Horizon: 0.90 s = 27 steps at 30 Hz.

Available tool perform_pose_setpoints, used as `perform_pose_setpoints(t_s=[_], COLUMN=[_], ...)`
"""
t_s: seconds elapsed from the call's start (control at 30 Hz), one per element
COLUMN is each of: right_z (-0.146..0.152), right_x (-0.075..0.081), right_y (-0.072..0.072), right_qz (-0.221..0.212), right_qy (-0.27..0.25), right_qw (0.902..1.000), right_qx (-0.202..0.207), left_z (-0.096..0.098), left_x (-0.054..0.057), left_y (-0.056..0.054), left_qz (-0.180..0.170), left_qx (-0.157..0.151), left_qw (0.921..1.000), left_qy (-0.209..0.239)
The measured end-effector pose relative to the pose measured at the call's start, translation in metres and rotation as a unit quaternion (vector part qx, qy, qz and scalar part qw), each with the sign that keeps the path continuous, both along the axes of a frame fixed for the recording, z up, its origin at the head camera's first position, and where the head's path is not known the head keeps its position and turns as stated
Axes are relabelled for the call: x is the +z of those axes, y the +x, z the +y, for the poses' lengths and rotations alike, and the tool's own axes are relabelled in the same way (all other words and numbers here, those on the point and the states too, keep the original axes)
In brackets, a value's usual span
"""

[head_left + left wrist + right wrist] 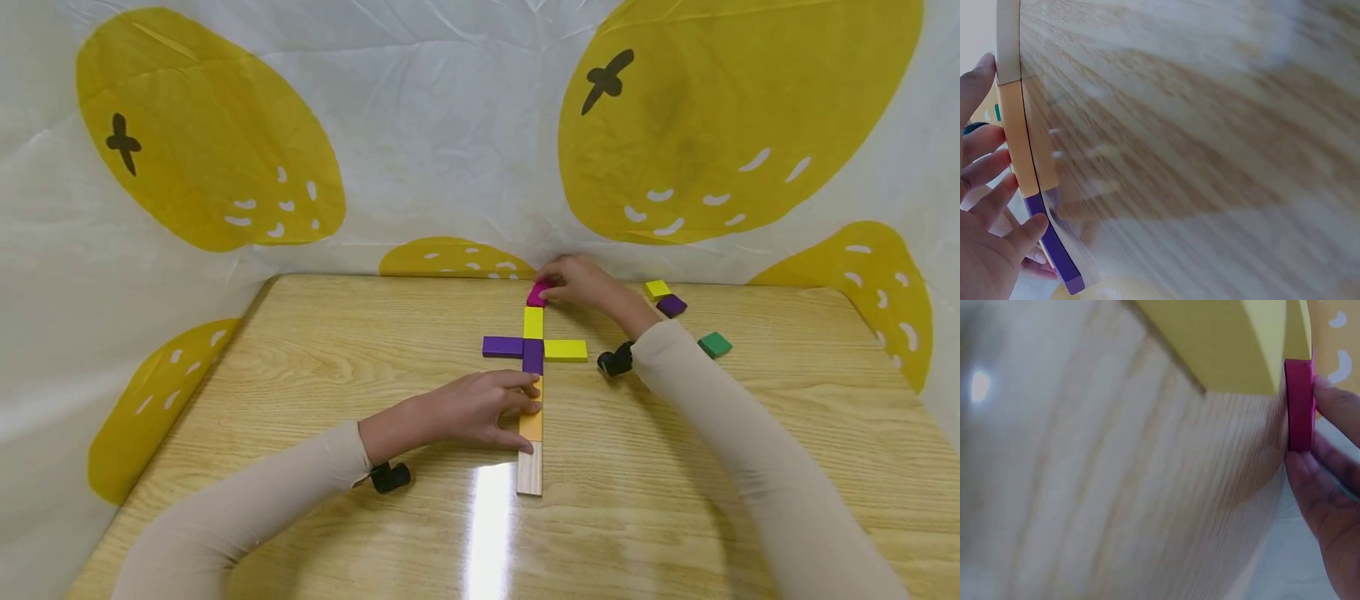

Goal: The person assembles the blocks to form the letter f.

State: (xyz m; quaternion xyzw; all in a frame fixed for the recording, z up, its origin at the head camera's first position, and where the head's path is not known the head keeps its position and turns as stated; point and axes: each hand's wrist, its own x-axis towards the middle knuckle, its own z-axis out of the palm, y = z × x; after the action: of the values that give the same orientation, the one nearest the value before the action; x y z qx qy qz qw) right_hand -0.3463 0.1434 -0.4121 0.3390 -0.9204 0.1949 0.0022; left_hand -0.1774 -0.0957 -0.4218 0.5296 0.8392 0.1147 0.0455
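Observation:
A row of flat blocks runs away from the person: plain wood [529, 479], orange [531, 427], purple [532, 358], yellow [533, 322], then a pink block [537, 293] at the far end. A second purple block [502, 347] juts out left of the row, and another yellow block [566, 351] juts right. The left hand [476, 408] lies over the near part, its extended fingertips touching the orange stretch and its thumb close to the plain wood block. At the far end the right hand [579, 283] pinches the pink block, which sits slightly askew against the yellow one.
Loose at the right back lie a yellow block [657, 290], a dark purple block [672, 306] and a green block [715, 345]. A white curtain [450, 125] with yellow shapes hangs just behind the wooden table [337, 333].

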Motion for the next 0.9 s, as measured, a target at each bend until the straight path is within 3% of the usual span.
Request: perform_pose_setpoints(t_s=[0.57, 0.9], right_z=[0.003, 0.004], right_x=[0.000, 0.002], right_y=[0.011, 0.015], right_qz=[-0.035, -0.012], right_qy=[0.006, 0.022], right_qw=[0.9979, 0.9987], right_qx=[-0.055, -0.045], left_z=[-0.002, -0.001], left_x=[0.000, -0.001], left_y=[-0.001, -0.002], left_qz=[0.002, 0.002], left_qx=[-0.004, -0.006], left_qw=[1.0000, 1.0000], left_qy=[0.004, 0.002])
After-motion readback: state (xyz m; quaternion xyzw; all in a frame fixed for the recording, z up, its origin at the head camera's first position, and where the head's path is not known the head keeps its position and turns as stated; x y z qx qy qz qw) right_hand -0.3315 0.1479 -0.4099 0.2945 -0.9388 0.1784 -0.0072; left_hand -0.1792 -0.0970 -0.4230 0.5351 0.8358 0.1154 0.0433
